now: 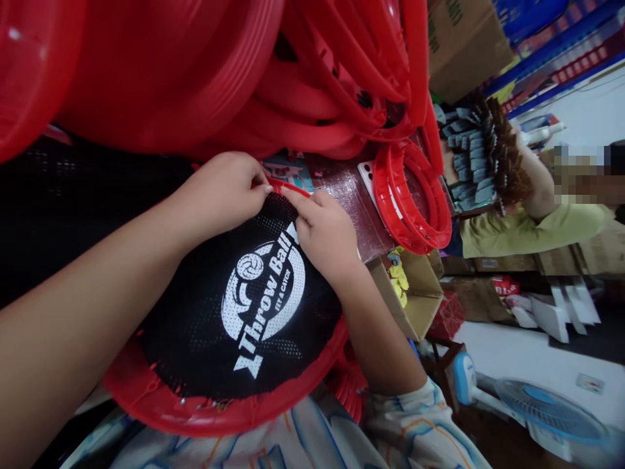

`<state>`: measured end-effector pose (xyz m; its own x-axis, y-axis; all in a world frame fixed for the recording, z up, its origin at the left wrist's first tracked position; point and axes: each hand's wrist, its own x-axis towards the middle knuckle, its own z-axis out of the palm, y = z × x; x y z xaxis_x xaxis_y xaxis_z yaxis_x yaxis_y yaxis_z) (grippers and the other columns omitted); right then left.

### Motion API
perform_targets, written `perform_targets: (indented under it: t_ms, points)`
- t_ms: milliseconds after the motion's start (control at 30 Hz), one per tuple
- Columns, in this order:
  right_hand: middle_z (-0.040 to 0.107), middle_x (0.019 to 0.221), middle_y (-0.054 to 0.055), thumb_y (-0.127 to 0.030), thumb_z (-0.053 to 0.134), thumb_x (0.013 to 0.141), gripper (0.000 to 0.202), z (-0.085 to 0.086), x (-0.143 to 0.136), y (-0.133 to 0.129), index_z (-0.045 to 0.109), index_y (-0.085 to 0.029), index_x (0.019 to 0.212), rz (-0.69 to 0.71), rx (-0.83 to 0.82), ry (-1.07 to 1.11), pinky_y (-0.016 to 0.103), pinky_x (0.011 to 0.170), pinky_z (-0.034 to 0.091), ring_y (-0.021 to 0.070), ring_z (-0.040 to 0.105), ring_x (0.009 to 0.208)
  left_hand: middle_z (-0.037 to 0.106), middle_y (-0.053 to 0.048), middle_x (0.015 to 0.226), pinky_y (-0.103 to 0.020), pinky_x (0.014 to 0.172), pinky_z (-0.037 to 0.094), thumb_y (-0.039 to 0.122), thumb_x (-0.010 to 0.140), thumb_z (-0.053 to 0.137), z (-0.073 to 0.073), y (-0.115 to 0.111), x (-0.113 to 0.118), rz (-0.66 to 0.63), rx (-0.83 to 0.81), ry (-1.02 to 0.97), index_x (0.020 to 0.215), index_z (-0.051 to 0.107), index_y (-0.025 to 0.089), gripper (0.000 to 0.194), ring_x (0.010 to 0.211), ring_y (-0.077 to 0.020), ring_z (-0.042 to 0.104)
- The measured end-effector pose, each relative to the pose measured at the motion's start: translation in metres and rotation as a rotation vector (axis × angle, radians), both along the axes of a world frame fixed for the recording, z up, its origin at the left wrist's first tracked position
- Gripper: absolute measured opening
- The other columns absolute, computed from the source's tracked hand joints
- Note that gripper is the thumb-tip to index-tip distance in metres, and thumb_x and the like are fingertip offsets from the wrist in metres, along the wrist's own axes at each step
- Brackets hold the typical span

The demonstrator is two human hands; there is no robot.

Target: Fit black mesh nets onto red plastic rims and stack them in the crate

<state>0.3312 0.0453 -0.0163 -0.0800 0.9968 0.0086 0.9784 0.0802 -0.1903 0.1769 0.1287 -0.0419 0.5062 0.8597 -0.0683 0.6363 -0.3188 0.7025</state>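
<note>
A round black mesh net (pixel 195 345) printed "Throw Ball" in white lies across a red plastic ring (pixel 180 413), which leans against my lap. At the far rim, my left hand (pixel 232 185) has its thumb and finger closed in a pinch on the net's edge. Close beside it, my right hand (pixel 328 236) is curled at the same rim, index finger lying along the edge and thumb against the net. My right hand covers the ring's right side there. Along the near rim, the net's border is hooked to small points inside the ring.
Large stacked red rings (pixel 312 98) fill the far side of the table. Smaller red rings (pixel 415 195) lie over a white phone (pixel 365 176). At right are an open carton (pixel 420 293) with yellow pieces, a fan (pixel 547 407) and a co-worker's arm (pixel 534 179).
</note>
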Motion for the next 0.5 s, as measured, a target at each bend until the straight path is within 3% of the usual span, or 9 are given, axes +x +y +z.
perform_targets:
  t_ms: [167, 500]
  points:
    - [0.057, 0.097, 0.006, -0.015, 0.041, 0.091, 0.045, 0.0029, -0.0059, 0.002, 0.06, -0.034, 0.128, 0.044, -0.034, -0.162, 0.029, 0.062, 0.036, 0.0177, 0.049, 0.072, 0.068, -0.01, 0.088, -0.037, 0.085, 0.047, 0.028, 0.079, 0.048, -0.001, 0.0008, 0.0001, 0.006, 0.01, 0.015, 0.084, 0.065, 0.017, 0.021, 0.089, -0.0276, 0.063]
    - [0.053, 0.096, 0.006, -0.014, 0.038, 0.092, 0.046, -0.002, -0.0073, 0.0071, 0.059, -0.034, 0.129, 0.051, -0.052, -0.142, 0.029, 0.064, 0.038, 0.0167, 0.048, 0.073, 0.067, -0.01, 0.09, -0.039, 0.087, 0.046, 0.029, 0.078, 0.047, -0.0015, 0.0005, 0.0002, 0.008, 0.012, 0.025, 0.081, 0.061, 0.02, 0.017, 0.092, -0.0295, 0.062]
